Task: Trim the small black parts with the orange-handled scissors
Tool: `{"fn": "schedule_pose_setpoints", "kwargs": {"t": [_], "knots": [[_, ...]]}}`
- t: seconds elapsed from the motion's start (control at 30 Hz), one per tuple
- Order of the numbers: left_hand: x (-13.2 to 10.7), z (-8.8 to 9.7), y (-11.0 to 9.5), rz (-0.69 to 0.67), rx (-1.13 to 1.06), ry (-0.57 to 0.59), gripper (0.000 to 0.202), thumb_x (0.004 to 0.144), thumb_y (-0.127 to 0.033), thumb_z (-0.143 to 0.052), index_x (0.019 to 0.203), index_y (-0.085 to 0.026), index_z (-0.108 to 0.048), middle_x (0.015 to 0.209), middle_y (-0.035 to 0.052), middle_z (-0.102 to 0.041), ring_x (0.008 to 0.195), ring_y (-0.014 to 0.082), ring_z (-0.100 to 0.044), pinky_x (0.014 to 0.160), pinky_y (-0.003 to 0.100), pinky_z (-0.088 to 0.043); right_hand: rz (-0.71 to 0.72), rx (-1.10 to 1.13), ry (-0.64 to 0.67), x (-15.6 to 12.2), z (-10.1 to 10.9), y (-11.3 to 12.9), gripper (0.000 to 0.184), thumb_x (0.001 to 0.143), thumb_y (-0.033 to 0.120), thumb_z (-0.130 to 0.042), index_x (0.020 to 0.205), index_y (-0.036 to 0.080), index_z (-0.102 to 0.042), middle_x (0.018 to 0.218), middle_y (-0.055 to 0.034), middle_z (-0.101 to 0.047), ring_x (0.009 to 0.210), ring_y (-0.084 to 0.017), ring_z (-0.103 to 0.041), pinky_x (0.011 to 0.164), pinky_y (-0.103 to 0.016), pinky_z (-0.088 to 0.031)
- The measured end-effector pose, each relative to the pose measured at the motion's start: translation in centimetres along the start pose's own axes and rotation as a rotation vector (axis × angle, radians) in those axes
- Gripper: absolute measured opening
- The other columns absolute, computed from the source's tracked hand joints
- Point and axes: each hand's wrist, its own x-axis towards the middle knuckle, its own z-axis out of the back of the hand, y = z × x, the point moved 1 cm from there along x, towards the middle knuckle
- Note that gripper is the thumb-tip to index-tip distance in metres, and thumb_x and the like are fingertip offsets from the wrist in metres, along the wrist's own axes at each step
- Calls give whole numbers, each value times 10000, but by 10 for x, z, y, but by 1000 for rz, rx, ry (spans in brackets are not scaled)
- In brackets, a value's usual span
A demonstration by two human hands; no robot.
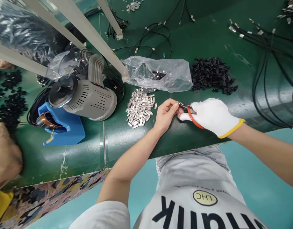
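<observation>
My right hand [208,113], in a white knit glove with a yellow cuff, is closed around orange-handled pliers [193,119]. Their metal jaws point left and meet the fingertips of my bare left hand [167,114]. Thumb and fingers of that left hand are pinched together at the jaws; a small piece between them is too covered to make out. To the left of my left hand lies a heap of small silver metal connector pieces [139,108]. Behind both hands rests a clear plastic bag [170,76] with a few dark and metallic parts inside.
A pile of black plastic clips [212,74] sits behind my right hand. Black cables [266,66] loop at the right. At left stand a grey machine [92,98], a blue tape dispenser [72,128] and white metal posts [96,35]. Another person's hand [5,152] is at the left edge.
</observation>
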Motion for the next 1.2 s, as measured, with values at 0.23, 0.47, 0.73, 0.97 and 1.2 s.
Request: {"fn": "schedule_pose_setpoints", "kwargs": {"t": [0.23,0.47,0.73,0.97,1.2], "knots": [[1,-2,-3,8,-10,0,333,850,-479,-788,935,-191,-644,752,7,-700,654,100,-624,636,222,-500,-40,-1,-119,-3,-14,-3,704,960,774,-324,846,154,-636,723,-150,-678,743,-286,-636,629,-343,-137],[0,-1,0,14,70,28,360,805,-460,-833,926,-172,-654,776,25,-728,651,118,-667,613,232,-518,18,26,-103,-3,-6,-8,715,911,802,-362,812,160,-661,724,-134,-659,740,-268,-617,644,-336,-173],[-1,-1,3,57,120,17,394,786,-499,-837,868,-171,-633,731,18,-729,631,132,-693,624,251,-553,130,-44,-34,-4,5,-8,750,952,793,-278,844,146,-642,761,-161,-677,714,-286,-641,636,-350,-158],[-1,-1,4,76,92,7,423,761,-509,-855,880,-174,-624,726,10,-727,697,158,-745,729,284,-612,99,-49,-54,-7,-3,-6,747,978,769,-275,850,133,-646,744,-160,-676,713,-288,-639,653,-356,-162],[-1,-1,4,73,98,-4,414,783,-506,-837,892,-176,-613,738,12,-733,738,169,-760,763,291,-614,64,-44,-41,-9,-1,-5,781,995,758,-232,867,118,-660,756,-173,-679,727,-289,-642,641,-354,-150]]}}
